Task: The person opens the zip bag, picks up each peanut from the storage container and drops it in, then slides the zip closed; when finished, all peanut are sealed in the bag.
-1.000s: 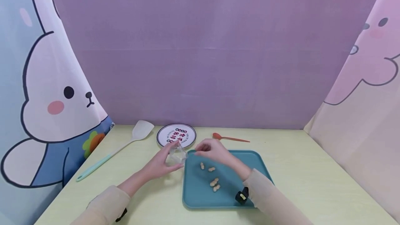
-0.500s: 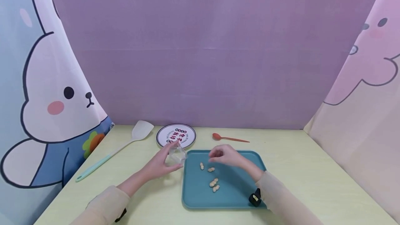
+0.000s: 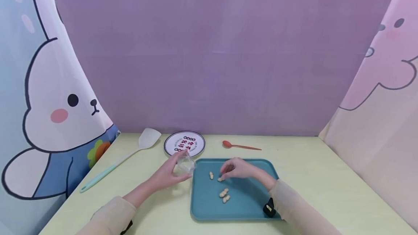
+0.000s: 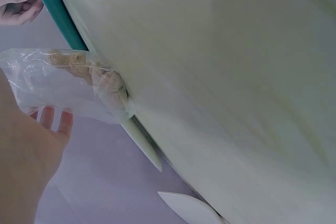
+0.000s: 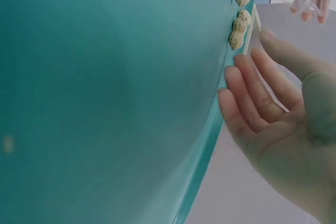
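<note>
My left hand (image 3: 168,173) grips a clear plastic bag (image 3: 186,163) just left of the tray, thumb and fingers on either side of it. Peanuts (image 4: 111,85) lie inside the bag in the left wrist view. Over the teal tray (image 3: 241,211), my right hand (image 3: 237,168) reaches down with its fingertips at an unshelled peanut (image 3: 220,179). In the right wrist view that hand's fingers are loosely bent, thumb apart, close to a peanut (image 5: 240,30). Another peanut (image 3: 211,175) lies to the left, and two more peanuts (image 3: 224,192) lie nearer the tray's front.
Behind the bag is a white plate (image 3: 184,143) with red lettering. A spatula (image 3: 130,153) with a mint handle lies to the left, and a red spoon (image 3: 241,146) beyond the tray. Purple cloth (image 3: 209,53) rises at the table's back edge.
My right hand has moved right, away from the bag, then lowered toward a peanut on the tray. The left hand and bag have stayed nearly still.
</note>
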